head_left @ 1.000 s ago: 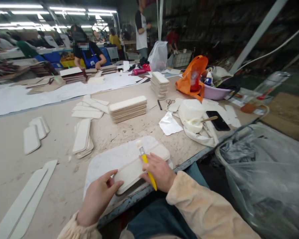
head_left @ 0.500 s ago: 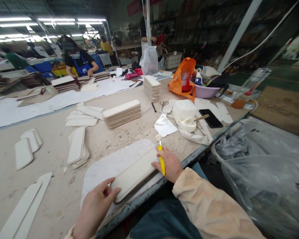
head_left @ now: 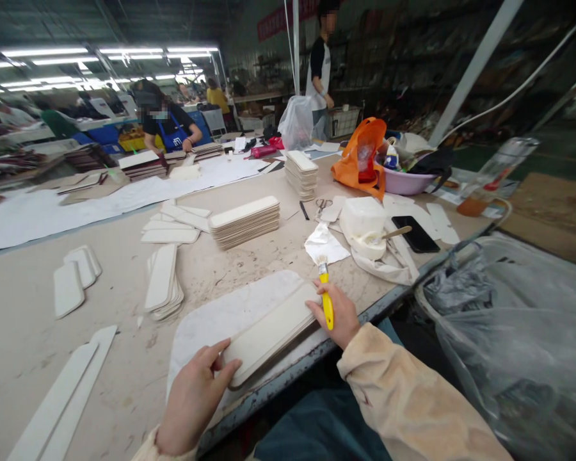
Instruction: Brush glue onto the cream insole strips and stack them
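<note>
A stack of long cream panels with rounded corners [head_left: 273,330] lies slantwise on a white sheet [head_left: 196,325] near the table's edge. My left hand [head_left: 199,387] grips its near left end between thumb and fingers. At the far right end, my right hand [head_left: 338,314] holds a paintbrush with a yellow handle [head_left: 327,301], bristles up, while its thumb and fingers also touch the stack. Beyond the brush are a crumpled white paper [head_left: 324,243] and a white tub [head_left: 363,221], with a flat stick [head_left: 396,232] resting at a pale, filled container in front of it.
More cream panels stand in a neat pile [head_left: 244,223], a taller pile [head_left: 301,174] and a fanned group [head_left: 163,282]. Right of the tub lies a black phone [head_left: 415,234]. A plastic-lined bin [head_left: 509,333] stands beside the table. Across it, a person in a blue apron [head_left: 173,131] works.
The whole view has shifted, so the table's things sit further right in the picture. Both hands stay at the stack's ends. A standing person shows more fully behind the plastic bag.
</note>
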Tool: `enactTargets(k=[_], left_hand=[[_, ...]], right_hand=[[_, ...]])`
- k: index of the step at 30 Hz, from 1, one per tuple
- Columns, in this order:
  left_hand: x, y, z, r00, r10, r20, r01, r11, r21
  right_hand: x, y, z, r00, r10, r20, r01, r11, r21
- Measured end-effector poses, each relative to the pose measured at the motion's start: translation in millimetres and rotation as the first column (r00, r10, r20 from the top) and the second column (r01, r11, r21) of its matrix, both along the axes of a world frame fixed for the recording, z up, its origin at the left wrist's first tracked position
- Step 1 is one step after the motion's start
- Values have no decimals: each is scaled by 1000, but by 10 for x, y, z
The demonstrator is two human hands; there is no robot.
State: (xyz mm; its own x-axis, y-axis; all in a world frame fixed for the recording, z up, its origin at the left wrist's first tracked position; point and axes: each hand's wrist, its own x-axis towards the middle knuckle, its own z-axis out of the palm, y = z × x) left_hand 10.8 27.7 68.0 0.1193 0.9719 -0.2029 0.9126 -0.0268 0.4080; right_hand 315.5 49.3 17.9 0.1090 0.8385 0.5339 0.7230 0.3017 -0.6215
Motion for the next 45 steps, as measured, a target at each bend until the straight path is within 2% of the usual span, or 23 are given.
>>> enactTargets(k=[3,10,18,21,25,27,29,31,33,35,38,42,45], left_hand=[[-9,-13,-26,1000,-13,18,12,998,56],[-39,-18,-51,990,-75,122,54,985,164],[-59,23,-80,980,-115,160,80,974,210],[-66,32,-52,975,-118,186,78,975,209],[-58,130,77,943,-124,308,78,984,159],[-21,226,177,910,-130,394,98,990,101],[46,333,279,846,-163,507,170,985,33],[129,420,364,783,-170,598,232,972,-26],[205,462,413,767,-124,629,222,972,-79],[250,453,419,776,-66,628,176,978,-113],[243,392,359,792,6,610,107,983,-149],[182,345,217,873,59,484,15,989,-148],[183,346,148,940,-4,342,44,993,-108]], right_hand=[[-33,-14,34,1000,-6,-30,7,999,35],[-74,6,125,961,-30,-276,17,999,-51],[-69,28,199,928,-84,-364,46,993,-110],[-90,18,332,860,-36,-508,-11,996,-90],[-112,106,663,733,90,-675,-161,986,-44],[-130,224,841,661,160,-733,-245,969,-10],[-158,386,990,591,219,-776,-304,952,37],[-187,561,1090,533,266,-803,-350,934,77],[-201,709,1132,504,284,-815,-383,920,84],[-188,790,1107,521,266,-811,-379,923,60],[-119,754,960,656,181,-733,-288,957,-21],[-14,517,690,891,48,-451,-139,975,-172],[11,346,536,964,15,-265,-77,971,-226]])
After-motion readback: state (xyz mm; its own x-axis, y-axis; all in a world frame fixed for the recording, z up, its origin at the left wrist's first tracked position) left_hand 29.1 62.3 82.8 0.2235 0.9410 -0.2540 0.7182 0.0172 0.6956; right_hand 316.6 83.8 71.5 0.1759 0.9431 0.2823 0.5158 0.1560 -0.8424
